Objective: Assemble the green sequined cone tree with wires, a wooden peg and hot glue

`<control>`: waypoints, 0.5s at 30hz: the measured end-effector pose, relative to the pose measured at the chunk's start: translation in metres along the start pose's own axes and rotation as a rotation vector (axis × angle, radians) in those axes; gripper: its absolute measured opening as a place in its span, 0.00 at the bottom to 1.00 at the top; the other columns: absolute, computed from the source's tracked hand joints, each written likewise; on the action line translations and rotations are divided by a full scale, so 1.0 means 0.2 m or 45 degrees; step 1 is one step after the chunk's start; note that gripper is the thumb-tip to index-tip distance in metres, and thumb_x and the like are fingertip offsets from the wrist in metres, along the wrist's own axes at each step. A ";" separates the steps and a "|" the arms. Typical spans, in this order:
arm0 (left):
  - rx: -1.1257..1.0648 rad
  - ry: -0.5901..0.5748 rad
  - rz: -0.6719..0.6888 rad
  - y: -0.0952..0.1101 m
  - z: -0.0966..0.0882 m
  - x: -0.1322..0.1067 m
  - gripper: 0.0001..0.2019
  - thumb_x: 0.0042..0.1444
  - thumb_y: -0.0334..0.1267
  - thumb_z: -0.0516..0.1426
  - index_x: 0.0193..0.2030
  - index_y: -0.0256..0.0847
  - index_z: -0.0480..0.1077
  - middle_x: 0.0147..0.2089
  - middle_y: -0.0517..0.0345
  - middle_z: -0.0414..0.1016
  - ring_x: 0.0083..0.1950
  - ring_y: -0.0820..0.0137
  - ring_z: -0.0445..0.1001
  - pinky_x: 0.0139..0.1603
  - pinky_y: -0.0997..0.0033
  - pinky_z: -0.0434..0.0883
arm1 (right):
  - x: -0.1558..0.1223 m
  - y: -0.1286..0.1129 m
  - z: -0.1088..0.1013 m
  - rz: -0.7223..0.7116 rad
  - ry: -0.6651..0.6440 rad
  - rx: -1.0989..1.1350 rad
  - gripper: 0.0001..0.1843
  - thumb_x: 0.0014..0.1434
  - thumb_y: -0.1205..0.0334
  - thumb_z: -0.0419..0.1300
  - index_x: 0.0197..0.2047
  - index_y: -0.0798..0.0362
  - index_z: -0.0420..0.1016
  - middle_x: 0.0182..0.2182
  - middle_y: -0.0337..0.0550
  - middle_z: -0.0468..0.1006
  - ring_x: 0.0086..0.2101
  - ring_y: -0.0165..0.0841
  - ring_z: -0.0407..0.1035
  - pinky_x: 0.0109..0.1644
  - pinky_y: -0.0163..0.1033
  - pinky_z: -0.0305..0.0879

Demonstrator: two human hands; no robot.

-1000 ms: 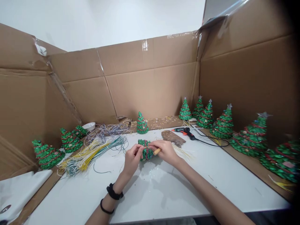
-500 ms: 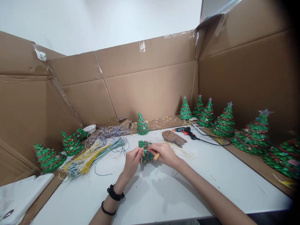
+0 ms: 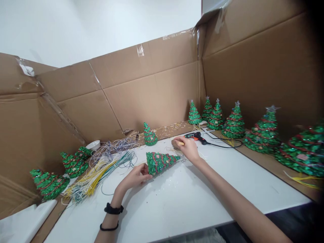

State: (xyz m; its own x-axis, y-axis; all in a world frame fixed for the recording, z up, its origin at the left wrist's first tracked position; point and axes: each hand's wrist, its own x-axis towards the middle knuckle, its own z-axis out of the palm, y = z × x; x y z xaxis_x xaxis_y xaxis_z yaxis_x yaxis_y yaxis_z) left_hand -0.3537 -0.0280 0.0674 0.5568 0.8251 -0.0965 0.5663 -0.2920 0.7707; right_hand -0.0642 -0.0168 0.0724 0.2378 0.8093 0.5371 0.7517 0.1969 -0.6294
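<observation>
A small green Christmas tree (image 3: 160, 163) with red garland lies on its side over the white table. Its wide base faces left and its tip points right. My left hand (image 3: 138, 175) grips it at the base, thumb on the near side and fingers partly hidden behind. Beyond the tip, my right hand (image 3: 189, 148) is closed around a short tool with a light wooden handle (image 3: 180, 143); the tool's working end cannot be made out. Under that hand lies a brown patch (image 3: 174, 144), mostly covered, with loose yellow and white strands nearby.
Bundled yellow, white and green wires (image 3: 101, 175) lie at left beside tangled wires (image 3: 113, 146) and a white bowl (image 3: 93, 145). A glue gun (image 3: 196, 136) with a black cord rests at back right. Several finished trees (image 3: 262, 135) line the right edge. Cardboard walls (image 3: 152, 91) enclose the table.
The tree has gone from between both hands to lying sideways in my left hand. My right hand has moved away, right and farther back, with the wooden-handled tool. The view has shifted right.
</observation>
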 end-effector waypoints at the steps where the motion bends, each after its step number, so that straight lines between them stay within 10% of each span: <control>1: 0.003 0.031 0.052 0.00 0.01 0.00 0.14 0.50 0.47 0.58 0.35 0.40 0.64 0.33 0.60 0.67 0.30 0.72 0.68 0.26 0.74 0.68 | 0.00 0.00 0.00 0.007 -0.010 -0.023 0.11 0.57 0.59 0.54 0.38 0.46 0.78 0.34 0.38 0.82 0.34 0.35 0.73 0.34 0.34 0.60; 6: -0.070 0.113 0.167 -0.02 0.05 0.05 0.15 0.58 0.50 0.49 0.37 0.39 0.66 0.33 0.59 0.62 0.32 0.71 0.65 0.28 0.73 0.69 | 0.00 -0.02 0.00 0.040 -0.054 -0.020 0.10 0.56 0.58 0.55 0.35 0.46 0.78 0.33 0.38 0.82 0.34 0.34 0.73 0.34 0.33 0.60; 15: -0.093 0.680 0.249 -0.08 0.09 0.19 0.18 0.57 0.52 0.50 0.28 0.39 0.66 0.32 0.56 0.63 0.34 0.69 0.64 0.34 0.70 0.67 | 0.00 -0.05 -0.01 0.048 -0.175 -0.069 0.11 0.56 0.57 0.55 0.33 0.46 0.79 0.32 0.38 0.81 0.34 0.33 0.73 0.33 0.32 0.59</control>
State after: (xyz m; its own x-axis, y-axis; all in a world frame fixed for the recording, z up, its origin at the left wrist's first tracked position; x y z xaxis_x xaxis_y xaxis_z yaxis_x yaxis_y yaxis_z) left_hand -0.3300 -0.0002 0.0396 0.2522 0.8945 0.3691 0.4293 -0.4453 0.7858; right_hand -0.0701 -0.0203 0.0795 0.1829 0.8845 0.4292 0.7766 0.1377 -0.6148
